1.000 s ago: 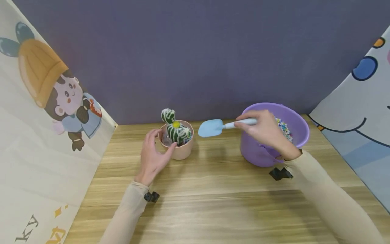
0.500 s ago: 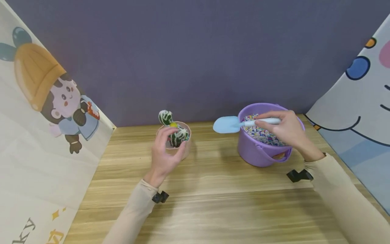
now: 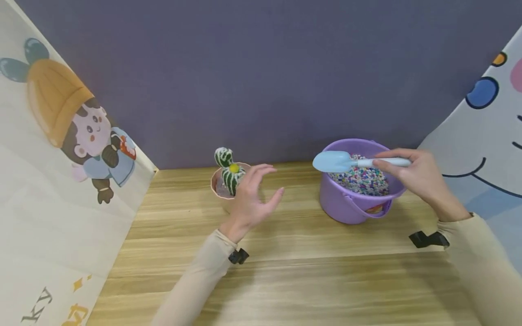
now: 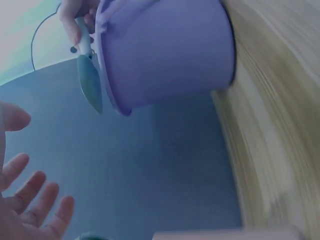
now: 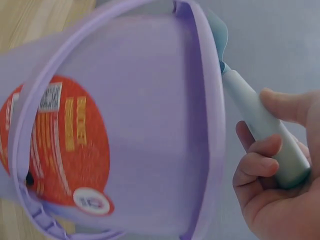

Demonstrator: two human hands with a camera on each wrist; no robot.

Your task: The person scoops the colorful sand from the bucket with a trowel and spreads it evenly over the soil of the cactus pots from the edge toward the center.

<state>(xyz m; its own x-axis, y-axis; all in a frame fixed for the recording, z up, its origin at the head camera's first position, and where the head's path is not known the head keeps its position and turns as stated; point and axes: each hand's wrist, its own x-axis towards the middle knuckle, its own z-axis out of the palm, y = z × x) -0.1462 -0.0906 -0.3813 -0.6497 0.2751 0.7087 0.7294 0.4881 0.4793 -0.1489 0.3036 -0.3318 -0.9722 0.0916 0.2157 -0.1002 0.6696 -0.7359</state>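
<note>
My right hand [image 3: 420, 174] grips the pale handle of a light blue toy shovel [image 3: 332, 161] and holds it over the mouth of a purple bucket [image 3: 346, 206]. Small multicoloured beads [image 3: 363, 181] lie inside the bucket. In the right wrist view, fingers and thumb wrap the shovel handle beside the bucket rim. My left hand [image 3: 253, 201], fingers spread and holding nothing, is in front of the right side of a pink flowerpot [image 3: 218, 192]. A striped green cactus [image 3: 230, 176] with a yellow flower stands in that pot; the hand hides part of both.
The pot and bucket stand on a wood-grain table [image 3: 285, 276], near a dark grey-blue back panel [image 3: 269, 81]. A printed cloth with a cartoon figure [image 3: 91, 131] hangs at the left, another printed panel [image 3: 497, 127] at the right.
My right hand has carried the shovel rightward, from between pot and bucket to above the bucket. My left hand has moved right, from the pot's left side to its right.
</note>
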